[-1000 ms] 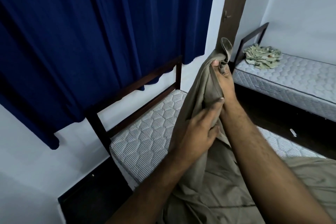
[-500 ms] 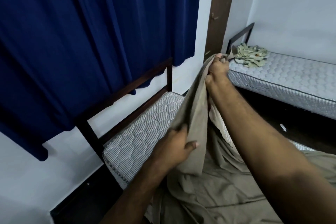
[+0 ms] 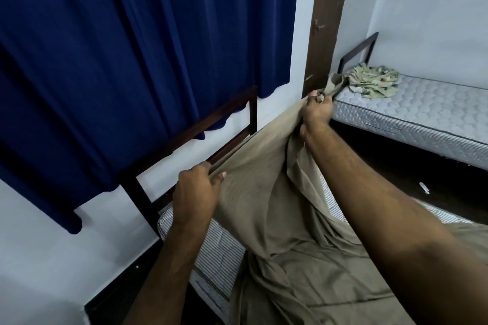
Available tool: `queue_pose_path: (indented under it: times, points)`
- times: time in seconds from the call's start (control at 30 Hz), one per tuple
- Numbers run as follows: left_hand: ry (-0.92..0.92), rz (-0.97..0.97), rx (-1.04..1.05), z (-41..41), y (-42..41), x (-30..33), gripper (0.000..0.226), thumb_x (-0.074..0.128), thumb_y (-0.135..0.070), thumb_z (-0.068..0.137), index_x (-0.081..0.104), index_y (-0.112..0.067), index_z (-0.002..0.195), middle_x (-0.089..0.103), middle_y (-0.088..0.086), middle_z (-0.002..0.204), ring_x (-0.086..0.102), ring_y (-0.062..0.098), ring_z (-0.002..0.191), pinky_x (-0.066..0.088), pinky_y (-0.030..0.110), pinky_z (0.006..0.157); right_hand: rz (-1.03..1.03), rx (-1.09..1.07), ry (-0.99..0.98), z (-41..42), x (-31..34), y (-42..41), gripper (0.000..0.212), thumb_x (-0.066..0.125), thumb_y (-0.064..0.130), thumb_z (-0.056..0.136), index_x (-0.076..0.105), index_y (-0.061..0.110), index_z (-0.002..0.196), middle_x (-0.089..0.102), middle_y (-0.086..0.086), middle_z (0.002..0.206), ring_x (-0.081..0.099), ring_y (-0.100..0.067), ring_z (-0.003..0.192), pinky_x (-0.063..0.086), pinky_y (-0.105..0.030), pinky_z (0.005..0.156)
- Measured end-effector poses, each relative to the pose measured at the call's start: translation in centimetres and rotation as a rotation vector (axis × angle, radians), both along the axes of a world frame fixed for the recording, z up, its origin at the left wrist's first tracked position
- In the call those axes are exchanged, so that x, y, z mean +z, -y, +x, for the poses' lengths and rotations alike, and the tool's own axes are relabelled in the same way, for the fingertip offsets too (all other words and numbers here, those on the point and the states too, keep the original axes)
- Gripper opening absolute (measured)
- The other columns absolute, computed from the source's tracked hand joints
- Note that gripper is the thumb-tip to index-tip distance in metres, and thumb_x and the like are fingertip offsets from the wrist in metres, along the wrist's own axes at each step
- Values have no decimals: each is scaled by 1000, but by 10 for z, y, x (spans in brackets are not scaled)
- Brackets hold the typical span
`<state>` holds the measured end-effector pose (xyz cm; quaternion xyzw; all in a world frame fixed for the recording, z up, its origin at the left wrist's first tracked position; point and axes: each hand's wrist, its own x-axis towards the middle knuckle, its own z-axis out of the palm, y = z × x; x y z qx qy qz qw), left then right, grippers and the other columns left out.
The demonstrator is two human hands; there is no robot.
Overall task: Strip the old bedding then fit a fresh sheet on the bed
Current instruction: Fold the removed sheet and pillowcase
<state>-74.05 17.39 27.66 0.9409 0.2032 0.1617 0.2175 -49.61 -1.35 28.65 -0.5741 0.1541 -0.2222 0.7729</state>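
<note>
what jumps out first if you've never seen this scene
A tan sheet is stretched between two hands over the near mattress: left hand grips one edge, right hand holds a corner higher up. A deep blue curtain fills the upper left, and crumpled patterned bedding lies on the far bed.

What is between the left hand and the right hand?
A taut edge of the tan sheet runs from the left hand to the right hand, shown in the head view.

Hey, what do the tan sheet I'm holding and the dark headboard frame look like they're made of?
The tan sheet looks like thin woven fabric, matte, perhaps cotton or a blend: it drapes and creases softly with a faint fine weave. The headboard frame looks like dark-stained wood with a dull sheen; painted metal can't be ruled out.
</note>
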Motion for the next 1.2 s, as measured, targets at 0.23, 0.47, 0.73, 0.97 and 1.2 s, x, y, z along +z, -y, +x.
queue_pose_path:
  times: [0.23, 0.47, 0.73, 0.97, 1.2]
  points:
    - [-7, 283, -93, -4, 1, 5, 40, 69, -60, 86, 76, -22, 95, 55, -2, 107, 43, 14, 105, 33, 31, 86, -305, 139, -130, 8, -5, 12, 24, 59, 28, 98, 68, 11, 111, 66, -1, 96, 63, -19, 93, 53, -29, 88]
    - [14, -1109, -276, -6, 35, 1, 32, 66, -27, 98, 69, 4, 93, 73, 19, 87, 70, 27, 81, 55, 34, 72, -1158, 507, -270, -9, -6, 19, 47, 67, 47, 92, 64, 0, 96, 66, -14, 96, 65, -30, 96, 47, -33, 77]
    - [389, -1660, 177, -2, 61, -4, 41, 69, -38, 93, 71, -1, 108, 73, 17, 106, 72, 34, 102, 57, 56, 91, -959, 548, -91, -45, -31, 33, 52, 64, 44, 93, 48, 15, 53, 46, 10, 50, 43, -3, 50, 37, -27, 58]
    - [246, -1573, 212, 24, 36, -22, 22, 71, -25, 94, 73, -3, 96, 75, 18, 104, 74, 26, 86, 62, 39, 72, -841, 676, -120, -69, -32, 32, 47, 67, 41, 91, 56, 1, 69, 52, -3, 62, 47, -12, 58, 41, -30, 61]
    - [254, -978, -46, 8, 30, -18, 23, 74, -25, 93, 74, -11, 75, 73, -4, 65, 70, 6, 66, 53, 20, 60, -612, 800, -190, -90, -31, 20, 55, 73, 53, 80, 52, 4, 68, 49, -10, 68, 45, -20, 63, 41, -31, 61]
